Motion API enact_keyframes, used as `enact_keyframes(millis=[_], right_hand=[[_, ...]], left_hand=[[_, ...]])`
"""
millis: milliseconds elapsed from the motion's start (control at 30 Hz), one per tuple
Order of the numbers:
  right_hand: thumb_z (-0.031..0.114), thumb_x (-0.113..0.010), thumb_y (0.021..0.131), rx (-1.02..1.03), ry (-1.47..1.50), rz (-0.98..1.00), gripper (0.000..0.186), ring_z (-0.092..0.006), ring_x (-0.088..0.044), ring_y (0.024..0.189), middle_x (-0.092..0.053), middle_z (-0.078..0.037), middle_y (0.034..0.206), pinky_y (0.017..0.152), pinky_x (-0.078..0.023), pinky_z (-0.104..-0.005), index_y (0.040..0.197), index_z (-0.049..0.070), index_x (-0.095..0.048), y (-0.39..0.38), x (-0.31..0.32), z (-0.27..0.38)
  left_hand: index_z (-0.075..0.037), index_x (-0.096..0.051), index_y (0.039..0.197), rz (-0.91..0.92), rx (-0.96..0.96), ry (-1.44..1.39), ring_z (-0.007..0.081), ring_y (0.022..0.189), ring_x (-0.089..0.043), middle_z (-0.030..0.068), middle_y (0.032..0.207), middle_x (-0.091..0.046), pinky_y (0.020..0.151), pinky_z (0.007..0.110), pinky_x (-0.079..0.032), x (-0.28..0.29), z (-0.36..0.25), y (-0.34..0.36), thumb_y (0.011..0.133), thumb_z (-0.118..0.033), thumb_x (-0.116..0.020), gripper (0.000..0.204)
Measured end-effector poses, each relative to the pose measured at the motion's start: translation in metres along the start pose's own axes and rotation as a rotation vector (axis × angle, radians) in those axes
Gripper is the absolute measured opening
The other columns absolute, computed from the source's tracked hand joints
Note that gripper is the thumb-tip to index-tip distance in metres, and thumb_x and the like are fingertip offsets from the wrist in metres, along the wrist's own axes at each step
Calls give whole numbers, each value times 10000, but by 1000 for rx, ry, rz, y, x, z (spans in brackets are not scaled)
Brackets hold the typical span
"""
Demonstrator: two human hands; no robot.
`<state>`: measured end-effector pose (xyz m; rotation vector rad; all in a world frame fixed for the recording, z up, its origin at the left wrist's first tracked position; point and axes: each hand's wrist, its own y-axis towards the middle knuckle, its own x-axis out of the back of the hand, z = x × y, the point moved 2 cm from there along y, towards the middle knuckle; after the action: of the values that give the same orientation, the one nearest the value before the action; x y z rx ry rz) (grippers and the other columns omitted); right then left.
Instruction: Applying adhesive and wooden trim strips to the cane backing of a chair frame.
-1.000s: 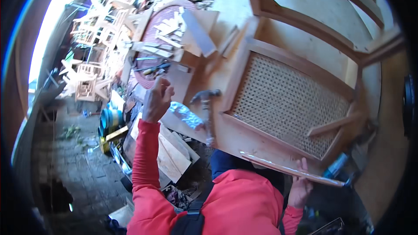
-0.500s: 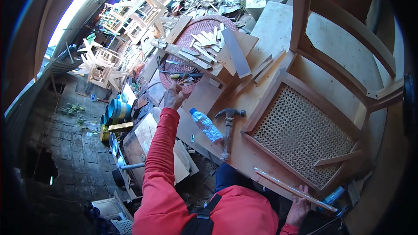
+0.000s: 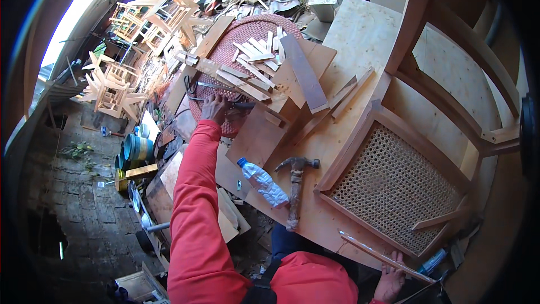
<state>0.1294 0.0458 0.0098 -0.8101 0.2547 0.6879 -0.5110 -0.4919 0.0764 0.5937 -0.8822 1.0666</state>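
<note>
My left hand (image 3: 215, 108) reaches over hand tools lying on a round reddish woven surface (image 3: 225, 50). Its fingers curl down, and the hand hides what lies beneath them; a dark tool shaft (image 3: 243, 105) shows just beside it. At the lower right, my right hand (image 3: 390, 282) grips a long thin wooden strip (image 3: 365, 249), fingertips showing past its far side. The strip is below the front edge of a wooden chair seat with a woven cane panel (image 3: 394, 183). A short wooden piece (image 3: 440, 218) lies across the cane's corner.
A claw hammer (image 3: 296, 191) and a crumpled plastic bottle (image 3: 263, 183) lie on the plywood worktop (image 3: 360, 34). Cut wood pieces (image 3: 259, 56) and a flat board (image 3: 304, 73) are piled farther off. Stacked chair frames (image 3: 112, 87) and blue buckets (image 3: 136, 149) stand at left.
My left hand has moved farther forward onto the tools, covering a screwdriver handle seen before. The view has shifted a little. My right hand still grips the strip.
</note>
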Motion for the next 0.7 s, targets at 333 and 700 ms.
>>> enact_keyframes(millis=[333, 700], right_hand=[[397, -595, 993, -63, 363, 1, 594, -347, -166, 1611, -140, -197, 1745, 1264, -238, -473, 1429, 11, -476, -2, 16, -7], [208, -641, 1019, 166, 4, 24, 467, -429, -242, 1572, -246, -204, 1709, 1233, -286, -612, 1451, 43, -579, 2, -31, -14]], left_hand=[[-48, -530, 1068, -170, 42, -181, 426, 927, -604, 227, 1004, -591, 794, 513, -466, 46, 66, -100, 948, -150, -623, 183], [25, -639, 1233, 579, -299, -1406, 148, 789, -639, 86, 926, -666, 702, 298, -518, 283, -225, -178, 1058, -176, -610, 268]])
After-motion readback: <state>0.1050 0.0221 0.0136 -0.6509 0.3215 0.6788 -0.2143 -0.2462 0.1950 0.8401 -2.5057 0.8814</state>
